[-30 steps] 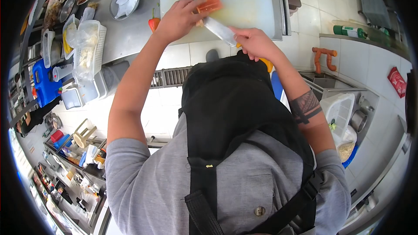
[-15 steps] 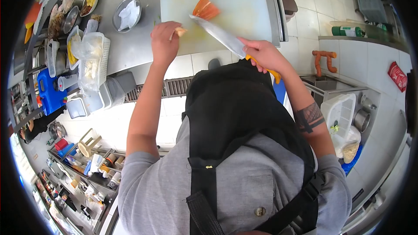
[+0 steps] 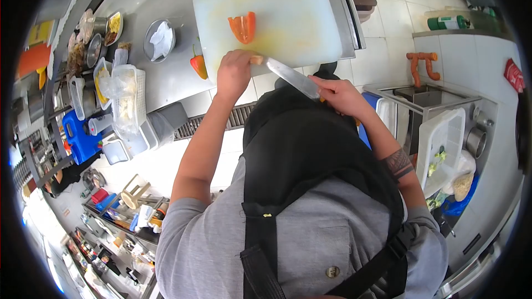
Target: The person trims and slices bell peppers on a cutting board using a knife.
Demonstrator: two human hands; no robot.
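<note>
Left hand [image 3: 234,73]: pinching scrap [image 3: 256,60] (pale) | right hand [image 3: 339,96]: gripping knife [image 3: 292,79]

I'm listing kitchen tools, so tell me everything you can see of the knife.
The knife has a long, silvery blade, apparently metal, tapering to a tip. The right hand holds it, hiding most of the handle; some orange shows. It slants, tip up and left in the view, across the near edge of the cutting board. The tip is beside a small piece in the left hand; whether they touch is unclear.
</note>
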